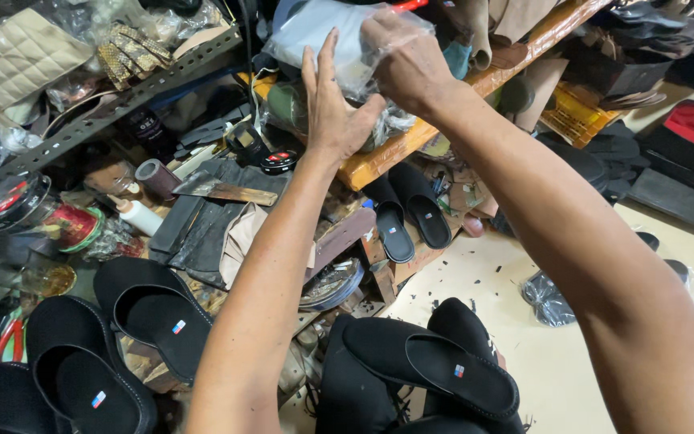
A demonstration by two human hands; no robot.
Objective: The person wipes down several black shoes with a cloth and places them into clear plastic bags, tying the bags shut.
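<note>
- A clear plastic bag (339,40), holding something pale and folded, lies on the orange wooden shelf (475,84) at the top of the view, ahead of and above both arms, among other soft bundles.
- The bag's long axis runs roughly left to right along the shelf edge; its film is crinkled and glossy, and the contents cannot be made out beyond a pale grey-white mass.
- The right hand (403,60) is the nearer: its fingers are curled over the bag's upper right corner, gripping the film.
- The left hand (335,112) stands just below and to the left, palm flat and fingers spread wide and pointing up, pressed against the bag's front face rather than closed on it.
- Beneath the shelf, a pair of black slippers (407,213) rests toe-down against the clutter.
- To the left, a grey metal rack (122,100) carries a quilted beige piece (14,52) and woven gold-toned gloves (130,52).
- Lower left, more black slip-on shoes (154,309) lie among tins, a white glue bottle (142,215) and strips of dark leather (202,225).
- At the bottom centre, a black slipper (435,366) sits across the person's lap, well apart from both hands.
</note>
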